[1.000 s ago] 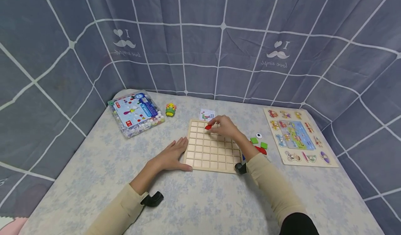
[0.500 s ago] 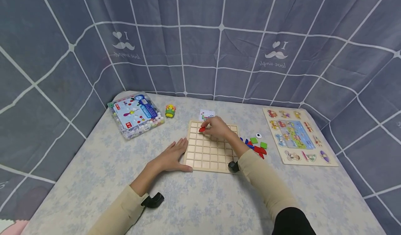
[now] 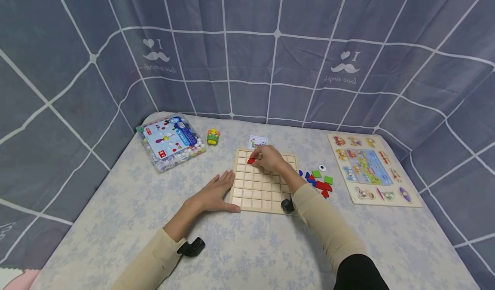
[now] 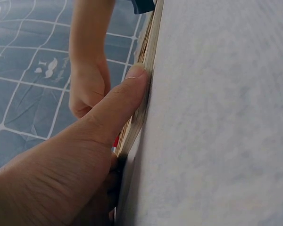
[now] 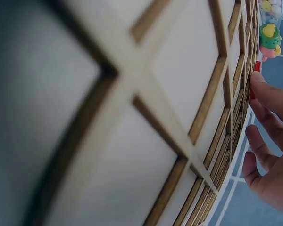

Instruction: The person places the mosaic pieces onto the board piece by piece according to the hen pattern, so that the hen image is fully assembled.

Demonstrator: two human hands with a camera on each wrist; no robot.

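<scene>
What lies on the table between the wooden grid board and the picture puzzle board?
The head view shows loose blue pieces, red pieces, two green squares and a dark-centred white disc between the grid board and puzzle board.

The grid board point(image 3: 247, 191) is matt wood, the curtain point(image 3: 251, 58) cloth.

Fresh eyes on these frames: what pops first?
Probably the red piece pinched by the right hand at the far part of the wooden grid board. Then the red, blue and green pieces lying just right of that board, and the colourful picture puzzle farther right on the table.
</scene>
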